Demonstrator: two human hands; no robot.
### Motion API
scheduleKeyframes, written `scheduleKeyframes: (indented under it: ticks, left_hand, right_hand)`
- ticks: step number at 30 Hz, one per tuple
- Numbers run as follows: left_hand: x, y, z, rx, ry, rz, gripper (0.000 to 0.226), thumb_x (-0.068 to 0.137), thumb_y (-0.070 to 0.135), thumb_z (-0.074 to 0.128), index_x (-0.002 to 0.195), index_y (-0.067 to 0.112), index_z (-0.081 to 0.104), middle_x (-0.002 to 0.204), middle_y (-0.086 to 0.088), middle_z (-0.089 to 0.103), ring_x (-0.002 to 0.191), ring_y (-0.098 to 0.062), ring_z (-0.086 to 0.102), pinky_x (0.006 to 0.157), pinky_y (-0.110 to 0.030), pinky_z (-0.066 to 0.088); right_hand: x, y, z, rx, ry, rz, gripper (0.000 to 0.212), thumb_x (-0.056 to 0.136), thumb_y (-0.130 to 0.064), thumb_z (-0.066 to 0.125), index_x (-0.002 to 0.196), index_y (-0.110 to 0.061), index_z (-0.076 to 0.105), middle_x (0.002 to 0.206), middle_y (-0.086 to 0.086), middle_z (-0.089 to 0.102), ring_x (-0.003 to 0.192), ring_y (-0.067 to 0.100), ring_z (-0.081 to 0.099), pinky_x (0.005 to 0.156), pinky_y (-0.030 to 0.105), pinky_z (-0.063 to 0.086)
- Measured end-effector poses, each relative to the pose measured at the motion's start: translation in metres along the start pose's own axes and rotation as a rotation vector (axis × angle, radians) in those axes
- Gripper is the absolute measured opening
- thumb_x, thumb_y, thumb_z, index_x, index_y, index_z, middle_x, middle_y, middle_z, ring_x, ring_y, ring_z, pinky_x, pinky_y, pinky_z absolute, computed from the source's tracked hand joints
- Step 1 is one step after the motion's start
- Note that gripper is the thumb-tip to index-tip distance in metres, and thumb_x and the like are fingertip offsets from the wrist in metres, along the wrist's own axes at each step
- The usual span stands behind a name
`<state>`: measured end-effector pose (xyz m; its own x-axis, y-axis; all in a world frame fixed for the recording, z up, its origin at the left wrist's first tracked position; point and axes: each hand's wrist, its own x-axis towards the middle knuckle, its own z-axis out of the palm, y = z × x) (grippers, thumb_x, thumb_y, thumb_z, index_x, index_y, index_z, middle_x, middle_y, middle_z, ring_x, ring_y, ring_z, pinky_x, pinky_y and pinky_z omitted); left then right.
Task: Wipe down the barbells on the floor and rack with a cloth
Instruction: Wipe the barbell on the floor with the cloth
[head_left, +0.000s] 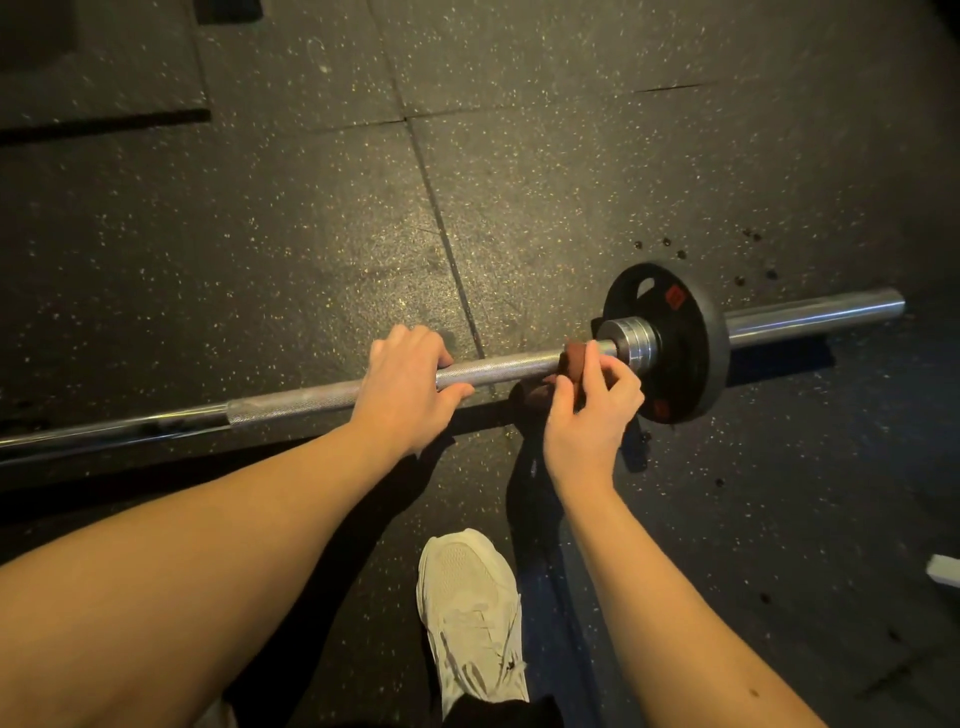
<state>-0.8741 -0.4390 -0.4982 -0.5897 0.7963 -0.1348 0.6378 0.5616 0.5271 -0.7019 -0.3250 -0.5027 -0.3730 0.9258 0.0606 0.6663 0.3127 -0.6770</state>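
The barbell (322, 395) is gripped by the left hand (402, 384); beside it, the cloth (574, 358) is pinched onto the shaft by the right hand (592, 410), near the plate (680, 338).

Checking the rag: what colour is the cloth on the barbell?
Dark reddish-brown; the cloth shows best in the head view.

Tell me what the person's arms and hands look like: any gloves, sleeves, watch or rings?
The left hand and the right hand are both bare, with no gloves, and no rings, watch or wristband show. The left forearm and the right forearm are uncovered down to the frame's bottom edge, so no sleeve is in view.
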Motion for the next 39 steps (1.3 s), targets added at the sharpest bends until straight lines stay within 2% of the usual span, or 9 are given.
scheduleKeyframes:
  ticks: [11, 16, 20, 22, 25, 28, 31, 35, 39]
  left_hand:
    - [-0.001, -0.001, 0.000, -0.024, 0.027, 0.030, 0.032, 0.086, 0.047, 0.077, 0.094, 0.023, 0.056, 0.094, 0.010, 0.045, 0.095, -0.014, 0.037, 0.092, -0.038, 0.034]
    - [0.001, 0.000, 0.000, 0.002, 0.031, 0.027, 0.034, 0.083, 0.045, 0.080, 0.093, 0.022, 0.058, 0.093, 0.009, 0.045, 0.098, -0.022, 0.046, 0.089, -0.040, 0.035]
    - [-0.001, -0.002, 0.003, 0.007, 0.028, 0.019, 0.033, 0.083, 0.046, 0.079, 0.092, 0.023, 0.058, 0.095, 0.005, 0.051, 0.099, -0.024, 0.047, 0.089, -0.043, 0.036]
    - [-0.001, 0.000, 0.000, 0.023, 0.021, 0.015, 0.032, 0.085, 0.047, 0.078, 0.094, 0.023, 0.059, 0.095, 0.007, 0.050, 0.099, -0.022, 0.047, 0.090, -0.042, 0.037]
    - [0.001, 0.004, -0.007, 0.061, 0.009, -0.001, 0.030, 0.085, 0.048, 0.078, 0.094, 0.025, 0.060, 0.094, 0.010, 0.047, 0.098, -0.019, 0.046, 0.088, -0.037, 0.035]
    - [0.003, 0.008, -0.020, 0.139, -0.046, 0.043, 0.029, 0.086, 0.050, 0.075, 0.100, 0.028, 0.063, 0.100, 0.009, 0.056, 0.105, -0.019, 0.049, 0.087, -0.034, 0.032]
    - [0.000, 0.001, -0.034, 0.285, -0.179, 0.135, 0.038, 0.094, 0.046, 0.065, 0.129, 0.031, 0.061, 0.124, 0.008, 0.059, 0.119, -0.018, 0.048, 0.097, -0.036, 0.035]
    - [-0.001, -0.016, -0.066, 0.417, -0.274, 0.235, 0.043, 0.097, 0.047, 0.060, 0.136, 0.029, 0.054, 0.131, 0.005, 0.056, 0.122, -0.020, 0.049, 0.099, -0.037, 0.038]
    - [-0.006, -0.049, -0.105, 0.509, -0.403, 0.237, 0.043, 0.097, 0.050, 0.059, 0.132, 0.026, 0.056, 0.129, 0.002, 0.059, 0.120, -0.021, 0.051, 0.097, -0.036, 0.040]
  right_hand:
    - [0.002, -0.026, 0.015, 0.371, 0.180, 0.345, 0.037, 0.100, -0.014, 0.066, 0.137, -0.012, 0.064, 0.113, -0.006, 0.045, 0.105, -0.002, 0.054, 0.100, 0.017, 0.047]
    - [-0.008, -0.038, 0.013, 0.297, -0.025, 0.199, 0.034, 0.094, -0.014, 0.074, 0.127, -0.015, 0.071, 0.110, -0.003, 0.052, 0.101, 0.002, 0.058, 0.095, 0.018, 0.050]
    - [0.020, -0.029, -0.010, 0.236, 0.080, 0.318, 0.035, 0.095, -0.013, 0.072, 0.129, -0.008, 0.070, 0.113, -0.001, 0.053, 0.092, -0.009, 0.056, 0.080, -0.003, 0.040]
    - [0.022, -0.033, -0.014, 0.226, 0.099, 0.330, 0.031, 0.098, -0.013, 0.068, 0.128, -0.008, 0.067, 0.113, -0.001, 0.050, 0.089, -0.004, 0.058, 0.083, 0.003, 0.046]
    - [-0.003, -0.058, 0.006, 0.269, -0.083, 0.216, 0.015, 0.100, -0.012, 0.063, 0.115, -0.011, 0.063, 0.107, 0.003, 0.052, 0.091, 0.010, 0.067, 0.082, 0.028, 0.060]
    - [-0.019, -0.063, 0.018, 0.163, -0.263, -0.004, 0.028, 0.098, -0.009, 0.064, 0.125, -0.014, 0.069, 0.109, 0.000, 0.050, 0.106, 0.021, 0.057, 0.098, 0.037, 0.053]
    - [0.004, -0.048, 0.011, 0.003, -0.212, -0.017, 0.029, 0.095, -0.006, 0.066, 0.124, -0.009, 0.072, 0.108, -0.002, 0.046, 0.106, 0.018, 0.050, 0.102, 0.035, 0.048]
    - [0.005, -0.050, 0.009, -0.017, -0.101, 0.007, 0.024, 0.096, -0.002, 0.065, 0.118, -0.004, 0.073, 0.117, -0.001, 0.045, 0.109, 0.009, 0.039, 0.100, 0.008, 0.036]
    - [-0.042, -0.088, 0.048, -0.002, -0.347, -0.275, 0.022, 0.093, 0.002, 0.064, 0.112, -0.004, 0.075, 0.114, 0.000, 0.049, 0.108, 0.028, 0.050, 0.095, 0.036, 0.049]
